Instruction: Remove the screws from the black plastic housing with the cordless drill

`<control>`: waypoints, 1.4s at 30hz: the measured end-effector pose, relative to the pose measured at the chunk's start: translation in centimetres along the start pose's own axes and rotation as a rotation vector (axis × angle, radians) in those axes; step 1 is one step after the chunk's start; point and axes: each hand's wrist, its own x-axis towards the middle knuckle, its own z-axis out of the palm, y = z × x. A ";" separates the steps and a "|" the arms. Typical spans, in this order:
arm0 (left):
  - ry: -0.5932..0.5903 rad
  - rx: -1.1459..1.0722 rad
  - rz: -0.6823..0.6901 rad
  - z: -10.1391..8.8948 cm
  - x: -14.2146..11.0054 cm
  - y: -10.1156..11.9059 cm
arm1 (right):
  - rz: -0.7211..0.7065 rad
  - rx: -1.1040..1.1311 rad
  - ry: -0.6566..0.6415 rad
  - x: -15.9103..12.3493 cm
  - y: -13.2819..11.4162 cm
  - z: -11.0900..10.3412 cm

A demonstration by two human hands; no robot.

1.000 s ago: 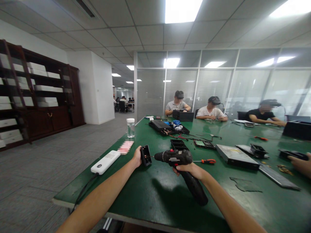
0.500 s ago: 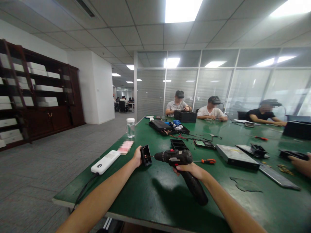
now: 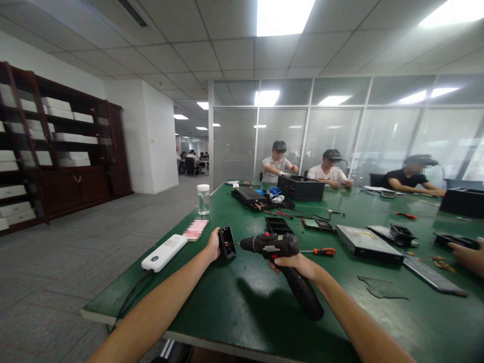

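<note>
My left hand [image 3: 214, 244] is closed on the far side of a small black open box-like housing [image 3: 227, 243], tilted up off the table with its hollow side facing the drill. Copper-coloured bits show inside it. In my right hand [image 3: 297, 264] is a black cordless drill [image 3: 270, 245], gripped by its handle and pointing left. Its thin bit reaches the housing's right edge; whether the tip touches anything inside, I cannot tell. Behind the drill lies a screwdriver [image 3: 324, 251] with an orange and black handle. A black compartmented frame [image 3: 279, 225] rests just beyond the drill.
The green table [image 3: 212, 302] also bears a white power bank [image 3: 164, 253] with a cable, a clear bottle [image 3: 203, 200], a disc drive [image 3: 368, 245], a glass-like shard [image 3: 383, 288] and a pile of parts [image 3: 260, 195]. Another person's hand [image 3: 469, 257] is at the right edge. Co-workers sit opposite.
My hands, the drill and the housing stay put. Across the table, a co-worker has shifted a large black case to the right and nearer, and moved their arms.
</note>
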 end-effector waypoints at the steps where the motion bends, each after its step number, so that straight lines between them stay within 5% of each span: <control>1: 0.000 0.000 -0.001 0.0 0.0 0.0 | -0.002 0.003 -0.003 0.0 0.0 0.0; 42: -0.008 0.000 0.013 -0.3 0.6 -0.2 | -0.017 0.002 -0.005 0.0 -0.3 0.1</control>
